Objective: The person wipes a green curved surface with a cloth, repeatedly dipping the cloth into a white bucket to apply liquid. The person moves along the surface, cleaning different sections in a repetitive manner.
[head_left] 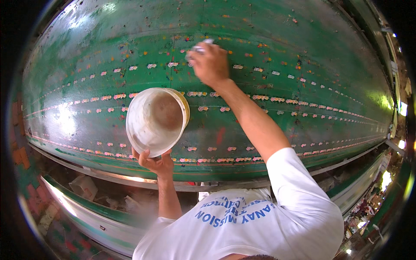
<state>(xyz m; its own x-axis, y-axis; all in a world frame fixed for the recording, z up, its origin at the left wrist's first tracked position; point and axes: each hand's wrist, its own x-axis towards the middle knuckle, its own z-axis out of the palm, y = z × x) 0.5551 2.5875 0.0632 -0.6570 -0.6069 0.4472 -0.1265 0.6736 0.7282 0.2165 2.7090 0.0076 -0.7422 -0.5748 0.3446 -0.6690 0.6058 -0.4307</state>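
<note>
My left hand [157, 164] grips a white plastic bucket [141, 115] at its near rim, with the fingers curled round the edge. The bucket is tilted so its mouth faces me, and a brownish-grey patch shows inside; whether that is liquid I cannot tell. Farther out over the long green table [264, 24], my right hand [211, 65] is closed on a small whitish thing [207, 42]. It is mostly hidden by the fingers and smeared by motion, so its kind is unclear. Rows of small printed patterns [172, 64] run across the green surface around both hands.
A metal rail [134, 178] follows the table's near edge. Below it at left lies a pale container [84, 187], beside a long white-topped ledge [97, 229]. Brick-like paving [21, 158] borders the left end, and cluttered scraps [368, 203] lie at the right.
</note>
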